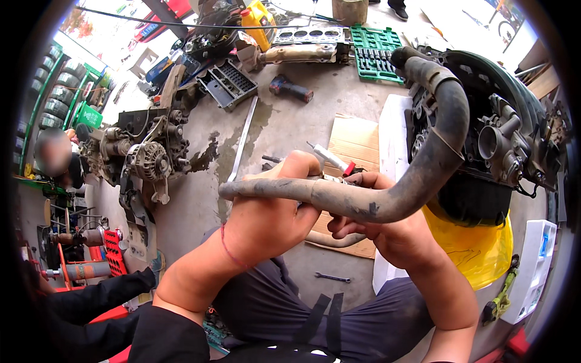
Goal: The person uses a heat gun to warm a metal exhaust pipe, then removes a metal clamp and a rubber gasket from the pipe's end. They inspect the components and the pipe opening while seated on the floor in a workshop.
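Observation:
A long, bent black rubber hose [369, 202] crosses in front of both my hands, hiding part of them. My left hand [266, 218] is closed behind the hose's straight end, with its fingers curled. From the other side, my right hand [399, 236] reaches under the bend, its fingers curled inward. Between the fingertips, just past the hose, shows a small shiny metal piece [331, 178]; its kind is unclear. Beyond it lies a white tube with a red end [331, 158]. Under my right hand passes a second, thinner hose [333, 241].
An engine [496, 139] with hoses stands at right by yellow plastic [478, 242]. Another engine [145, 151] sits at left. On the floor are cardboard [354, 136], a wrench [332, 277], a metal bar [244, 136], a cordless tool [290, 89] and a green socket set [375, 51]. A person [75, 160] sits at left.

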The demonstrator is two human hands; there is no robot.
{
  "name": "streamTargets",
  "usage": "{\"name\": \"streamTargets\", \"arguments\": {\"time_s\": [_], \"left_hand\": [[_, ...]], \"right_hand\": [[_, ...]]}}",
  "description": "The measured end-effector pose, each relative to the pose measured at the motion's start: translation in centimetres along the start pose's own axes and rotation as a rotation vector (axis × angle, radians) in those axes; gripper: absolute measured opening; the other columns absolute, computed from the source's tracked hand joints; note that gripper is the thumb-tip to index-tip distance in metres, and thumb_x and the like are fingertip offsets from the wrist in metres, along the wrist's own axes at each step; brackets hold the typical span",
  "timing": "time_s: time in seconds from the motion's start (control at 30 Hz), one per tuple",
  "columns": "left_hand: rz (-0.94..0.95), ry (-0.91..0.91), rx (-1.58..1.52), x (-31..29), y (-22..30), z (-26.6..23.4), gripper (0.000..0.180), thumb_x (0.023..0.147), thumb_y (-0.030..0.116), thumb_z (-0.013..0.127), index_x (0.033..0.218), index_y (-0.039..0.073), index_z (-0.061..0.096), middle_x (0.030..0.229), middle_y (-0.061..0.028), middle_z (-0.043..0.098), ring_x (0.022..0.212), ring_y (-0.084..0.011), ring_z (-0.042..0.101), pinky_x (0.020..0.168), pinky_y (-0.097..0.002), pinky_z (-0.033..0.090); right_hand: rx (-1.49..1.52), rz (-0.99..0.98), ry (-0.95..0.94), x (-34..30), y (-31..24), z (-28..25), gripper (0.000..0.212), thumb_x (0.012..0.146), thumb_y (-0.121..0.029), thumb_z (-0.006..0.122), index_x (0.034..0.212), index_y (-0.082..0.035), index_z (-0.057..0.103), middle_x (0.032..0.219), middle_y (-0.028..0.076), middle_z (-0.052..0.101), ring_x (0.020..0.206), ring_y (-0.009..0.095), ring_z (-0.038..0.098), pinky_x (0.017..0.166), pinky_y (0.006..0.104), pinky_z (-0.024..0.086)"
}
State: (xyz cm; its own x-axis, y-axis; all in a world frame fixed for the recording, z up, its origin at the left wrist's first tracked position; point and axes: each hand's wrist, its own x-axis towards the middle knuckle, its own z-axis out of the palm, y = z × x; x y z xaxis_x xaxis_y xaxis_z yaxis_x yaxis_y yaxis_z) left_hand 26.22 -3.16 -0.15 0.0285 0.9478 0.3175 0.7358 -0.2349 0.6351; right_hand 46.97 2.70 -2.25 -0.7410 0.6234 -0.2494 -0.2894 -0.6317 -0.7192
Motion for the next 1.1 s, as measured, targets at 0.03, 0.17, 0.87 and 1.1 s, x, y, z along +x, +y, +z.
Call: {"name": "streamTargets", "arguments": {"time_s": [0.03, 0.17, 0.87, 1.1], "left_hand": [[0.004, -0.002, -0.024, 0.0, -0.2, 0.1, 0.029, 0.081, 0.005, 0.071, 0.104, 0.007, 0.054, 0.076, -0.0120, 0.065, 0.067, -0.0315, 0.068, 0.059, -0.0387, 0.051], [0.001, -0.016, -0.118, -0.1, -0.8, 0.6, 0.029, 0.081, 0.003, 0.070, 0.105, 0.006, 0.053, 0.075, -0.0121, 0.063, 0.066, -0.0296, 0.067, 0.059, -0.0381, 0.050], [-0.160, -0.161, -0.136, -0.8, -0.6, -0.5, 0.034, 0.081, 0.000, 0.061, 0.116, 0.001, 0.056, 0.092, -0.0147, 0.066, 0.082, -0.0282, 0.068, 0.072, -0.0370, 0.053], [-0.151, -0.164, -0.089, -0.8, -0.8, -0.8, 0.034, 0.082, 0.001, 0.063, 0.116, 0.001, 0.056, 0.092, -0.0145, 0.066, 0.082, -0.0261, 0.068, 0.072, -0.0363, 0.053]], "right_hand": [[-0.102, -0.068, 0.008, 0.0, 0.2, 0.2, 0.049, 0.091, -0.008, 0.074, 0.131, 0.005, 0.047, 0.105, 0.018, 0.068, 0.092, 0.024, 0.072, 0.084, 0.0370, 0.060], [-0.668, -0.485, 0.156, -0.1, 2.1, 0.5, 0.055, 0.081, -0.004, 0.083, 0.127, 0.004, 0.054, 0.106, 0.013, 0.069, 0.092, 0.021, 0.071, 0.088, 0.0339, 0.057], [-0.164, -0.127, 0.091, 1.4, 1.0, 0.3, 0.032, 0.101, -0.017, 0.061, 0.125, 0.003, 0.058, 0.099, 0.012, 0.069, 0.082, 0.020, 0.070, 0.075, 0.0323, 0.059], [-0.308, -0.159, 0.127, 0.8, 1.1, 1.2, 0.034, 0.100, -0.017, 0.065, 0.127, 0.002, 0.057, 0.104, 0.012, 0.068, 0.088, 0.018, 0.069, 0.078, 0.0319, 0.059]]}}
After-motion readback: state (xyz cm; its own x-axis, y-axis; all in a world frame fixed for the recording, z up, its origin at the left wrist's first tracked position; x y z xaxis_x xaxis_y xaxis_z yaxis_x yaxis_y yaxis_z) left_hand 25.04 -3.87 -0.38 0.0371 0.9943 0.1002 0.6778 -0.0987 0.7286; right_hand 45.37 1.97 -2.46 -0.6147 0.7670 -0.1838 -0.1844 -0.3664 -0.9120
